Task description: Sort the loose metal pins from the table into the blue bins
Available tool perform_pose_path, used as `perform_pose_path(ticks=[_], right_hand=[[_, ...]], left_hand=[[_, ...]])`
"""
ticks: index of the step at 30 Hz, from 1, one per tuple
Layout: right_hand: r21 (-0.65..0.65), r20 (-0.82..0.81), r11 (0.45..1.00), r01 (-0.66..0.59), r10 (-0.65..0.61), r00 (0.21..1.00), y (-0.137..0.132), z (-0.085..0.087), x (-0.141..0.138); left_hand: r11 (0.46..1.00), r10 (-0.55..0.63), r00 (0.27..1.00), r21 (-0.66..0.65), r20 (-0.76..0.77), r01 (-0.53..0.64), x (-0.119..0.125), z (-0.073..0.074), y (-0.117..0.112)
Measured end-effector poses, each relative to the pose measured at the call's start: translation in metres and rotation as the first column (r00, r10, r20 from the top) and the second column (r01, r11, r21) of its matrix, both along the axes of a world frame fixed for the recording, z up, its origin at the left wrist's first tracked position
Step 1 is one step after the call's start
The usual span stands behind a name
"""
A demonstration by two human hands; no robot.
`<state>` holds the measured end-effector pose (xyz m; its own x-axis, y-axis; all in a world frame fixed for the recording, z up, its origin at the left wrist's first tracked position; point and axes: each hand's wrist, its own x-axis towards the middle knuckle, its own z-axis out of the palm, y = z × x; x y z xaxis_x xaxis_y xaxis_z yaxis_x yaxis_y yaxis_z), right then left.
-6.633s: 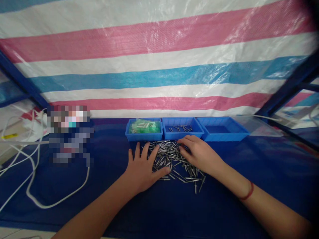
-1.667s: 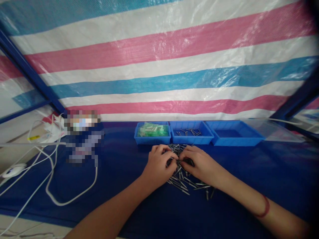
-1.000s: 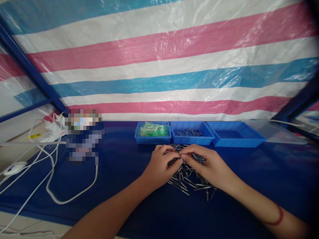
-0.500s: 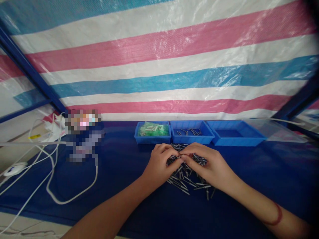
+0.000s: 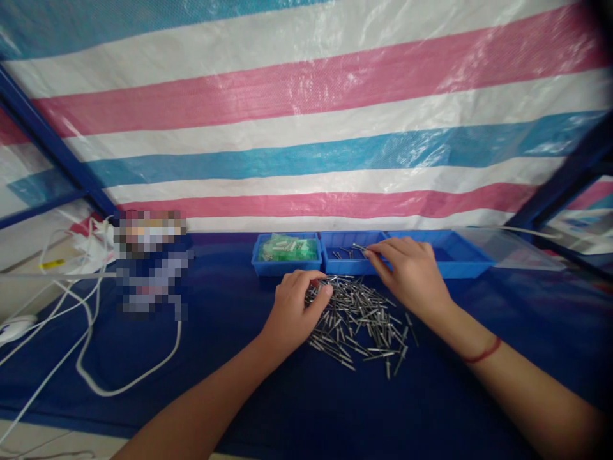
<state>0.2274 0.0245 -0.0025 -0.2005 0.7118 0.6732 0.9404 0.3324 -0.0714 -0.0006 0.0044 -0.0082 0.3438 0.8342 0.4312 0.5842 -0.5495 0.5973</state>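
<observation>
A loose pile of metal blind rivets (image 5: pixel 364 316) lies on the blue tabletop. At the pile's left side rests my left hand (image 5: pixel 294 306), its thumb and fingers apart, with nothing visible between them. My right hand (image 5: pixel 409 271) is over the front of the middle blue bin (image 5: pixel 352 265), pinching a blind rivet (image 5: pixel 359 247) between thumb and fingertips; whether it holds more than one I cannot tell. Several rivets lie inside that bin, partly covered by the hand.
Left of the middle bin stands a blue bin (image 5: pixel 287 267) with green and clear packets. A third blue bin (image 5: pixel 462 268) adjoins on the right, beside a clear plastic sheet (image 5: pixel 520 249). White cables (image 5: pixel 127 386) and a mouse (image 5: pixel 16 327) lie left. Striped sheeting (image 5: pixel 297 147) hangs behind.
My hands were together over the pile and have parted. The right one has moved up and right to the middle bin with a blind rivet; my left fingers have spread.
</observation>
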Motion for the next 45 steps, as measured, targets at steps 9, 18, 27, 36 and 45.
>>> perform_pose_path(ticks=[9,18,27,36,45], right_hand=[[-0.3,-0.026,0.867,-0.398,0.41,0.912,-0.02,0.0,-0.013],[-0.402,-0.01,0.836,-0.374,0.405,0.914,-0.018,-0.009,-0.025],[-0.419,-0.002,0.855,-0.305,0.335,0.942,-0.016,-0.015,-0.028],[-0.41,0.0,0.866,-0.284,0.312,0.95,-0.017,-0.02,-0.031],[-0.373,-0.172,0.837,-0.4,0.361,0.917,-0.029,-0.008,-0.031]], left_hand=[[0.998,-0.056,0.979,0.015,-0.196,0.06,-0.021,0.008,0.02],[0.995,-0.091,0.957,0.004,-0.274,0.096,-0.011,0.002,0.013],[0.998,-0.055,0.953,0.001,-0.298,0.058,-0.006,-0.001,0.008],[0.998,-0.06,0.956,-0.03,-0.288,0.053,-0.002,-0.002,0.004],[0.996,-0.085,0.969,-0.037,-0.234,0.078,-0.004,-0.003,0.004]])
